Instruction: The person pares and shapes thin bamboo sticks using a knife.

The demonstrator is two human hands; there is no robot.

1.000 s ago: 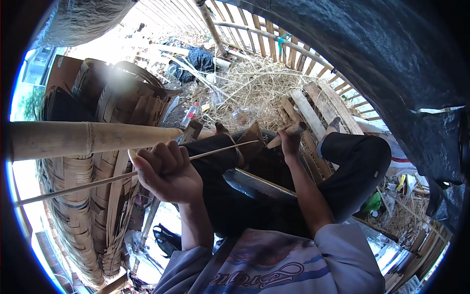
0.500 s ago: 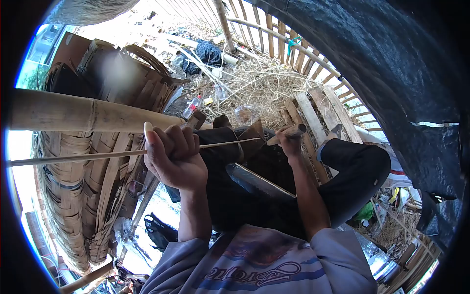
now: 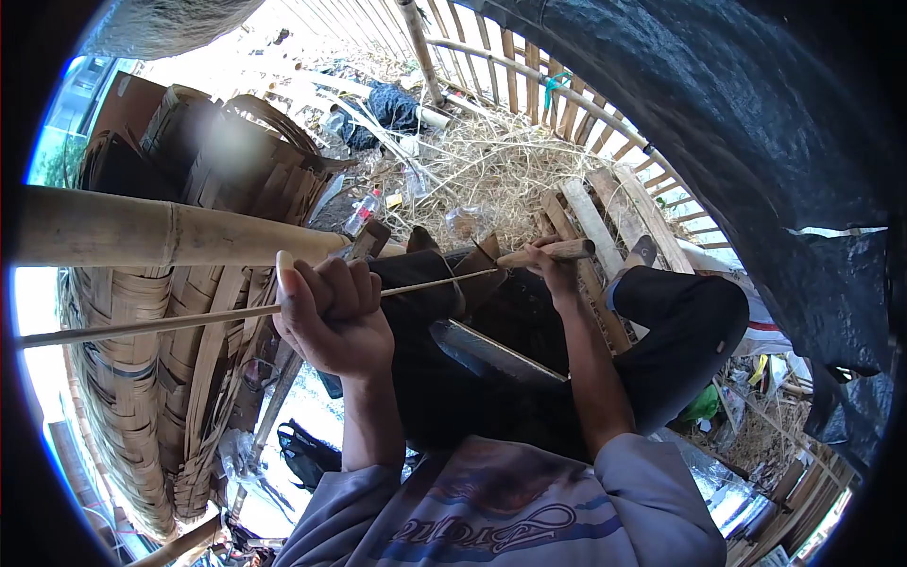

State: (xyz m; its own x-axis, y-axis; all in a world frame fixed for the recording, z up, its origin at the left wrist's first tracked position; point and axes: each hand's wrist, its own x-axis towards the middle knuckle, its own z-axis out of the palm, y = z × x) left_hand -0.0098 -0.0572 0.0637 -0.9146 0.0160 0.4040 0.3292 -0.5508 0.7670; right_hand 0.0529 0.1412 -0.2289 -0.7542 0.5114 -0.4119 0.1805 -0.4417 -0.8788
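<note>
My left hand is closed around a thin bamboo stick, its thumb upright. The stick runs from the far left across my lap and tapers to a tip near my right hand. That hand grips the wooden handle of a knife. The knife's blade shows nearly edge-on beside the stick's tip; whether they touch I cannot tell. Below, a flat dark piece with a pale edge lies slanted across my lap, between my bent legs.
A thick bamboo pole crosses at the left, over large woven bamboo baskets. Ahead lie dry straw, a plastic bottle and wooden planks. A slatted bamboo fence and a dark tarp stand at the right.
My right hand has turned the knife: the handle is more level and the blade more edge-on. My left hand and the stick have shifted slightly left and down in view.
</note>
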